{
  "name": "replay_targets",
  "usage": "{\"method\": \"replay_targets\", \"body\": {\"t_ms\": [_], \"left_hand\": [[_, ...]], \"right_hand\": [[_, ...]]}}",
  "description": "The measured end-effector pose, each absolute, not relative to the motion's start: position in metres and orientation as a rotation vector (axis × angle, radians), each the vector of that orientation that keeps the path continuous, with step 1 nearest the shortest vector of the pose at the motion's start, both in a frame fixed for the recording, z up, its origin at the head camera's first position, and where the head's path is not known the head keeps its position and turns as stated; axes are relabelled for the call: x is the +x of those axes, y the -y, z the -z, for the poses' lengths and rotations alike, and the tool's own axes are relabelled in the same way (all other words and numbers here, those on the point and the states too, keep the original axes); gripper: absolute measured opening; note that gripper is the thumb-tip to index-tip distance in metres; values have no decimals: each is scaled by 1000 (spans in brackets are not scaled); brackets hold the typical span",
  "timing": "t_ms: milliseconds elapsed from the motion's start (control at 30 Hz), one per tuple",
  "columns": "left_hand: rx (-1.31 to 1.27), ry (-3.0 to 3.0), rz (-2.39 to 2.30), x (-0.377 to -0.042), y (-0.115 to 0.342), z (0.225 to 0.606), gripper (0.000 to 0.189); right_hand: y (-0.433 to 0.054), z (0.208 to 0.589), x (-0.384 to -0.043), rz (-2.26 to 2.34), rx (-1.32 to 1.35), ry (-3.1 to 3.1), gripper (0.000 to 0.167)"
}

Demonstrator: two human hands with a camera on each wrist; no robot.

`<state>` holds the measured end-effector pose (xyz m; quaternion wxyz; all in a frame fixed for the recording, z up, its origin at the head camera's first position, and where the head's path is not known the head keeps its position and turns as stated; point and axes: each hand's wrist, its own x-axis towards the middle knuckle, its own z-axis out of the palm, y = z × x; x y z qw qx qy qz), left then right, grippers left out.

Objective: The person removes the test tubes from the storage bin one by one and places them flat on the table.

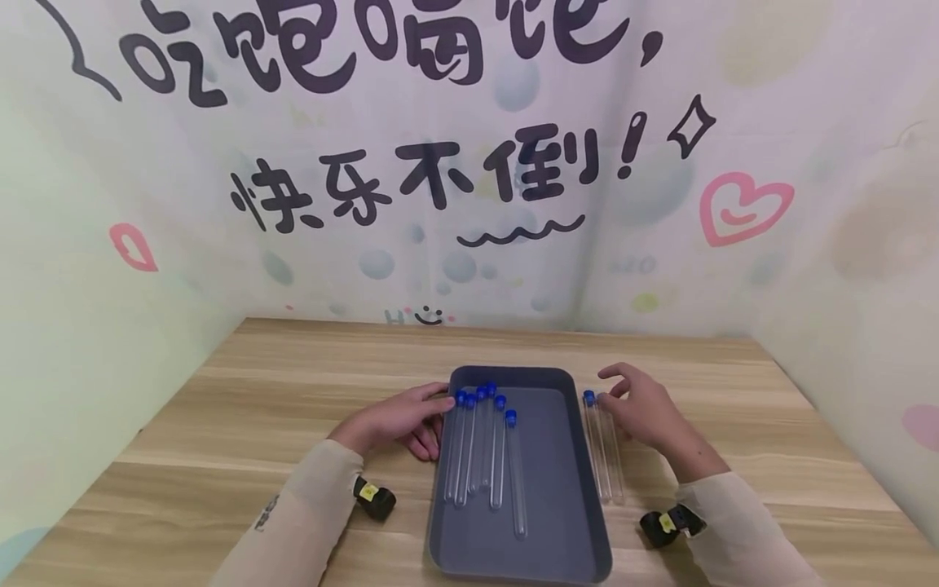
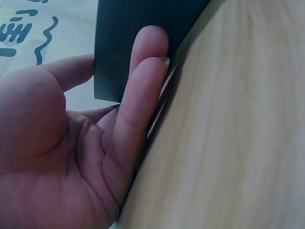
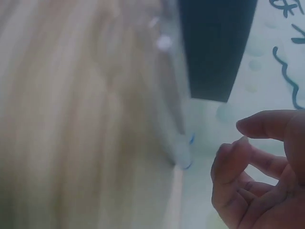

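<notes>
A grey rectangular tray lies on the table, holding several clear test tubes with blue caps, most along its left side. My left hand holds the tray's left wall near the far corner, thumb at the rim, fingers against the outside. In the left wrist view the fingers lie along the dark tray wall. Right of the tray, a few more capped tubes lie side by side. My right hand is at their capped ends, loosely curled; the right wrist view shows nothing between thumb and fingers.
The wood-grain table ends at a printed cloth backdrop with black writing. Light walls close in both sides. Each wrist wears a black camera, such as the left wrist camera.
</notes>
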<state>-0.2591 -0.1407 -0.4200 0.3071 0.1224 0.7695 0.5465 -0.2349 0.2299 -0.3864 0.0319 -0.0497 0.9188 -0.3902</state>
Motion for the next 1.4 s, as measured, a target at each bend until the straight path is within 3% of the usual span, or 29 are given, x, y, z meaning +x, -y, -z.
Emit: {"method": "replay_targets", "body": {"t_ms": [567, 1400], "left_hand": [[306, -2026, -1436, -261, 140, 419, 64], [328, -2044, -1438, -261, 142, 419, 62]], "right_hand": [[-199, 360, -214, 1311, -292, -2850, 35], [-160, 368, -202, 1347, -403, -2756, 34]]}}
